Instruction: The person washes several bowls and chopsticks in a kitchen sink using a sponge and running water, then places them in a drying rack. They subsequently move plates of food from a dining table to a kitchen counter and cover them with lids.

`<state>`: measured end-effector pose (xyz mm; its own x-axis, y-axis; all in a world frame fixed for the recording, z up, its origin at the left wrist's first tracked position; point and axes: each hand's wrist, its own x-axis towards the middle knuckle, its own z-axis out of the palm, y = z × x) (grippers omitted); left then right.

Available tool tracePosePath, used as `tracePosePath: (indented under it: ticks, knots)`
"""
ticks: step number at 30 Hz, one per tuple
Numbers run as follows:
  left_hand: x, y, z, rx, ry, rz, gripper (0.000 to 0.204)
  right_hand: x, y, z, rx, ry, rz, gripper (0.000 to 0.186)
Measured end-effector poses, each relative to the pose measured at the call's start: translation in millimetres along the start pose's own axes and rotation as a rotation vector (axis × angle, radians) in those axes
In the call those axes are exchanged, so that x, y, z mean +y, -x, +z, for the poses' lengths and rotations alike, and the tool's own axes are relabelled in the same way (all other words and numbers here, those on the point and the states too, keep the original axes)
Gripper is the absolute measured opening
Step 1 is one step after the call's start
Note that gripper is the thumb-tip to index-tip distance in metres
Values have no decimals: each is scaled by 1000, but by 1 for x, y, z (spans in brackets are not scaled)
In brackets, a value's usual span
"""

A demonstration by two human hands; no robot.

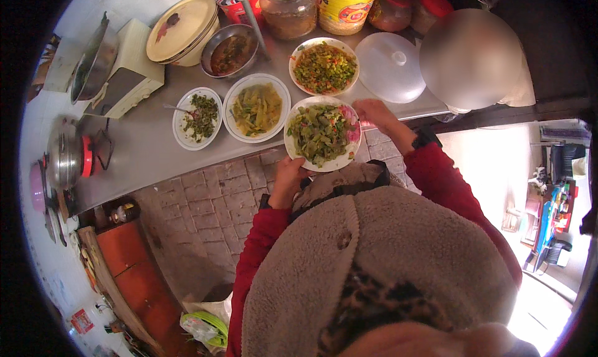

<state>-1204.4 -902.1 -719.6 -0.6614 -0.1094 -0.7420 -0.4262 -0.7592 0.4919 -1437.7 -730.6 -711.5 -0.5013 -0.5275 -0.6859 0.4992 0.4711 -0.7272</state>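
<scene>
A white plate with pink petals on its rim (pixel 354 133) is held at the near edge of the counter, bearing chopped green vegetables (pixel 319 134). My left hand (pixel 288 180) is closed on the plate's near left rim. At the plate's right rim is my right hand (pixel 377 116), its fingers closed there. Just beyond stands a plate of chopped green and orange vegetables (pixel 324 65). To the left are a white plate of pale green strips in sauce (pixel 256 109) and a smaller plate of chopped greens (pixel 200 118) with a spoon (pixel 177 109) in it.
On the grey counter (pixel 140 164) stand a metal bowl of stew (pixel 232 53), a lidded cream pot (pixel 180 30) and a metal lid (pixel 391 67). Jars (pixel 288 11) and a yellow tub (pixel 346 8) line the back. A blurred round patch covers the far right end.
</scene>
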Motion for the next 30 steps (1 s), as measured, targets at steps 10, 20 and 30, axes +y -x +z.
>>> tracePosePath:
  ticks: [10, 20, 30]
  knots:
    - [-8, 2, 5, -43, 115, 40, 30, -22, -80, 6, 281, -335, 25, 26]
    - [0, -16, 23, -72, 190, 124, 32, -42, -74, -18, 209, -53, -63, 23]
    - [14, -38, 27, 9, 50, 87, 28, -76, -30, -116, 1018, 1495, -665, 41]
